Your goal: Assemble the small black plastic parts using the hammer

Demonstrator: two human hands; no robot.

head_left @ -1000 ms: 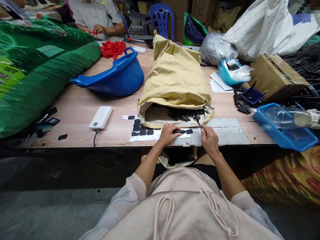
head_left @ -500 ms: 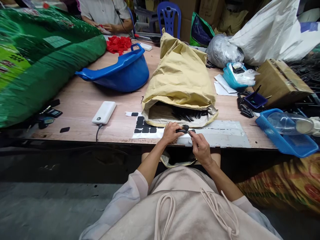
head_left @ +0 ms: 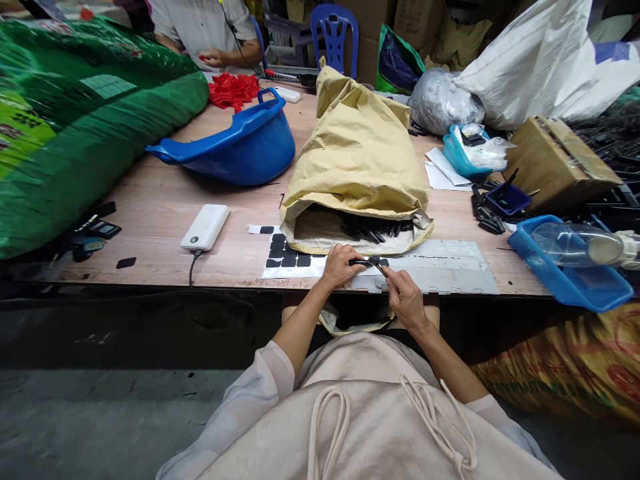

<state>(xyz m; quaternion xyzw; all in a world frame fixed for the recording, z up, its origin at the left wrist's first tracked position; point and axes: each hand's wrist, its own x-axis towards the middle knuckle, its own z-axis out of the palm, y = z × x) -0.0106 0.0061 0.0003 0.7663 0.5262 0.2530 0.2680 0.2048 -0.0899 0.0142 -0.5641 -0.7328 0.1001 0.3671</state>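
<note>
Grip: left hand (head_left: 340, 265) pinches slim black strip (head_left: 359, 263) | right hand (head_left: 406, 301) pinches thin round-headed pin (head_left: 375, 260) touching it

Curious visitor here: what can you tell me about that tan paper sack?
The tan paper sack lies crumpled on its side on the table, open mouth toward the person, pale lining showing, slim black parts inside. Its lip overlaps a white sheet of black pads. The left hand and right hand hold a small black piece nearby.
</note>
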